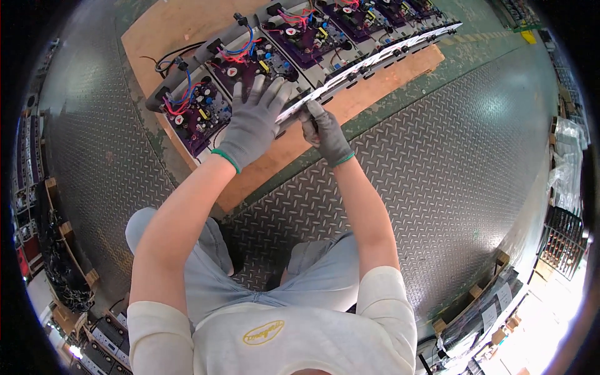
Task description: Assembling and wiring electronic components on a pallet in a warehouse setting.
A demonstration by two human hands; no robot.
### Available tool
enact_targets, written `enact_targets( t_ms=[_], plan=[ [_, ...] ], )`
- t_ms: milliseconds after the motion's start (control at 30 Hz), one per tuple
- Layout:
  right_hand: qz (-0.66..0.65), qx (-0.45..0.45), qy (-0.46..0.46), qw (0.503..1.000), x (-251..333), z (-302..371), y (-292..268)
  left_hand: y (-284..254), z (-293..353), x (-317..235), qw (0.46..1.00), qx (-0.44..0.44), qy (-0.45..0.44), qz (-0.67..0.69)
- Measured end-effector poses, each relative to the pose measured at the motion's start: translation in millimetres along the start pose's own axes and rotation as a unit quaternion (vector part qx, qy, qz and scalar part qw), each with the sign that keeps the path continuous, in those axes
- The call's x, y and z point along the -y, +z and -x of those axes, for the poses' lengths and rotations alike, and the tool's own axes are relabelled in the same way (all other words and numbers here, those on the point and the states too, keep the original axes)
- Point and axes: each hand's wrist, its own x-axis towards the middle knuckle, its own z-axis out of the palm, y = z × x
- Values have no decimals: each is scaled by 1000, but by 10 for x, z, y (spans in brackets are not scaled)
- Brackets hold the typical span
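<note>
Front strip (387,51), long, white, with black fittings: runs along the near edge of a row of uncased electronic units; serves as landmark for all places below.

Left hand (253,115), grey glove, green cuff: lies palm down at the strip's lower-left end, reaching over to its board side. Fingers spread apart, tips over a purple board.

Right hand (326,131), matching glove: on the strip's outer side, just beside the left hand, thumb up against the strip's edge. Fingers bent inward; whether they are clamped on a part cannot be told.

Circuit boards, purple, several: in a row on the strip's far side. Leftmost board (199,112): left of the strip's near end, beside the left hand. Second board (265,60): next along, partly under the left fingertips.

Wires (187,84), red and blue, with black connectors: at the boards' edge away from the strip.

Brown sheet (387,74): beneath the units, showing on the strip's outer side.

Floor plate (462,137), grey, raised tread: beyond the sheet, outward from the strip.
</note>
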Motion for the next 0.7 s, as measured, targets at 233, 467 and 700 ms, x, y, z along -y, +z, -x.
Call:
enact_targets(
  t_ms=[233,467,700],
  plan=[
    [51,-116,89,988,-259,340,80,1,5,30,1000,11,4,-22],
    [-76,-27,117,990,-471,541,454,2,-4,20,999,29,2,18],
    [145,23,72,987,-654,453,654,46,33,193,997,-41,14,59]
  ],
)
